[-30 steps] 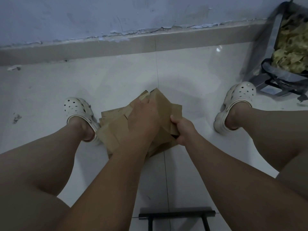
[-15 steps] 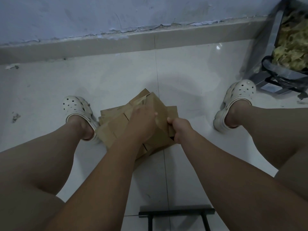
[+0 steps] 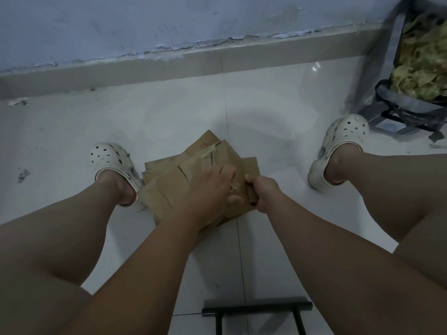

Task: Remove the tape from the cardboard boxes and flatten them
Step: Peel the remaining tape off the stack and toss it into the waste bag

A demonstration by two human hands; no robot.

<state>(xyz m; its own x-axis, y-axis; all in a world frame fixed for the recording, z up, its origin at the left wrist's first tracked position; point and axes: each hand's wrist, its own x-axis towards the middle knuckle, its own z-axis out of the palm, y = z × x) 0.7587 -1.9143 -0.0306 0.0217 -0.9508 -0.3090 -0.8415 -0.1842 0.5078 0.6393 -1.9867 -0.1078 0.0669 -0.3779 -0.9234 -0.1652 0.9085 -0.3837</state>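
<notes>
Over the white tiled floor [image 3: 266, 112], the left hand [image 3: 208, 192] pinches pale tape [image 3: 210, 153] with closed fingers [image 3: 228, 175] on a brown cardboard box [image 3: 169, 187]; the right hand [image 3: 264, 193] grips its edge, fingers curled.

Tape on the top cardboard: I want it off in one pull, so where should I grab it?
Pinch the tape by its lifted, crumpled far end, probably from above: it already stands off the cardboard, whose right edge the right hand grips.
</notes>
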